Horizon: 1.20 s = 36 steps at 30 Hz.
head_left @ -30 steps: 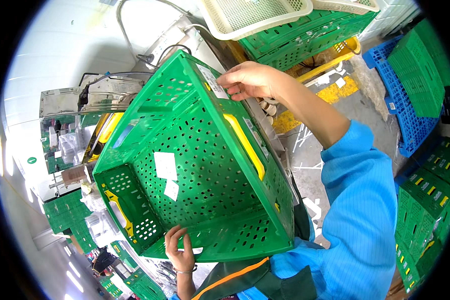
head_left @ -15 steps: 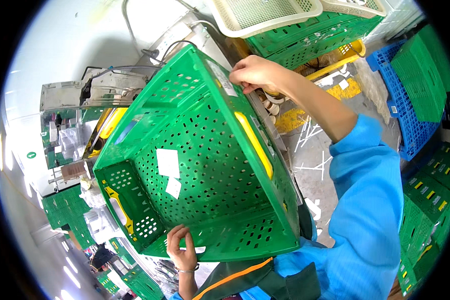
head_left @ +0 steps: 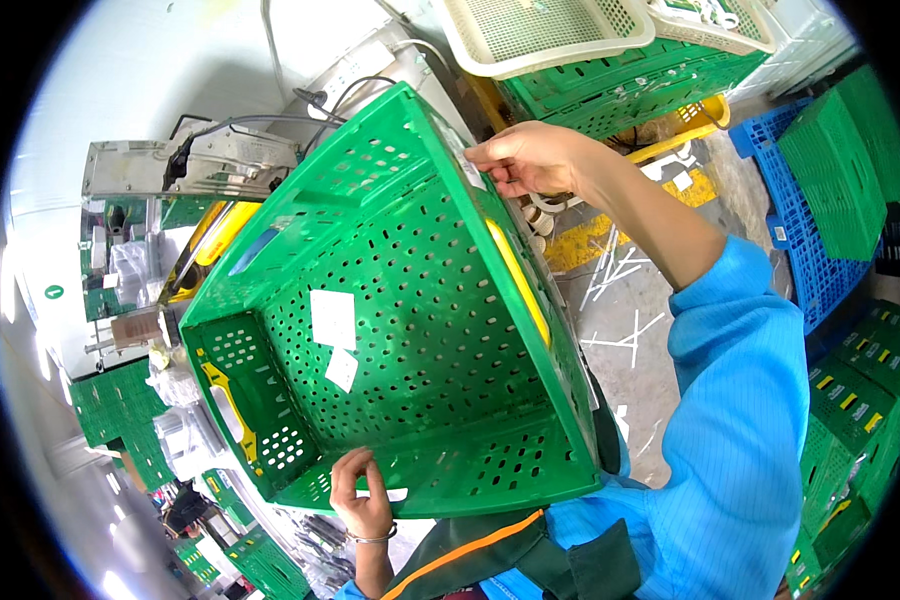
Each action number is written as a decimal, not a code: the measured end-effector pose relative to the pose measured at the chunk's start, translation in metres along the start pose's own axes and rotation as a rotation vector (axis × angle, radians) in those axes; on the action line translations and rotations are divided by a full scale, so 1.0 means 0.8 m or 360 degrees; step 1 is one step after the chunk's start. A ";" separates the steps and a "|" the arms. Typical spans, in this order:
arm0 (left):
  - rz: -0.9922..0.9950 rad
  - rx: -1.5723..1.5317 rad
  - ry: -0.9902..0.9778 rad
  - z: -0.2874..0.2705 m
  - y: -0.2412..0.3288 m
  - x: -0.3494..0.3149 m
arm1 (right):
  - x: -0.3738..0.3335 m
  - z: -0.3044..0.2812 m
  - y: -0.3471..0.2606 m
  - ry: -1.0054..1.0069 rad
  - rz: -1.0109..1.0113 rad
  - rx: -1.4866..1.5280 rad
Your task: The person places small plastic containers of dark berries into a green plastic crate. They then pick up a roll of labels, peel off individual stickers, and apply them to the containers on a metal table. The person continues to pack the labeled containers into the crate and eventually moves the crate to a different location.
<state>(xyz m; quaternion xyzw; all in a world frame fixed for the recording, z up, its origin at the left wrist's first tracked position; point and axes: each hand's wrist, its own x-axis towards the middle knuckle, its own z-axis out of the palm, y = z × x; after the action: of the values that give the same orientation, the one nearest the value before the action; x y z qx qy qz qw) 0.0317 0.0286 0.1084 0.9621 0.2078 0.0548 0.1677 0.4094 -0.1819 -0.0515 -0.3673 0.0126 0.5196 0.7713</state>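
A large green plastic crate (head_left: pixel 400 300) with perforated walls and yellow handles is tilted in front of me, its open side facing me. My left hand (head_left: pixel 362 495) grips its near rim, the fingers bent over the edge. At the crate's far right corner, the closed fingers of my right hand (head_left: pixel 530 160) touch the outer wall beside a white label (head_left: pixel 467 160). Whether they pinch the label's edge is hidden. Inside the crate, a larger white paper (head_left: pixel 333 318) and a smaller white paper (head_left: pixel 341 370) lie on the perforated bottom.
Cream mesh baskets (head_left: pixel 550 62) sit on a green crate (head_left: pixel 610 100) at the back. A blue pallet (head_left: pixel 810 270) stands at the right with green crates (head_left: pixel 835 170). Cables (head_left: pixel 260 120) run behind the crate. White strips (head_left: pixel 610 265) lie on the floor.
The crate has tipped slightly, its far corner shifting right. My right hand has moved a little right and down along the outer wall; my left hand keeps its grip on the rim.
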 end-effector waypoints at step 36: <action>-0.2104 -0.1337 0.1546 0.132 -0.039 -0.491 | 0.080 0.107 0.175 -0.0651 -0.0910 -0.3462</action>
<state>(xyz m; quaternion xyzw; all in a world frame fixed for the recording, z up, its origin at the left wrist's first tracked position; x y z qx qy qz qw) -0.3184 -0.1408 -0.0155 0.3791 0.7258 0.4166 0.3948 0.2941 -0.0551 -0.0925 -0.7384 -0.6539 0.1107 0.1225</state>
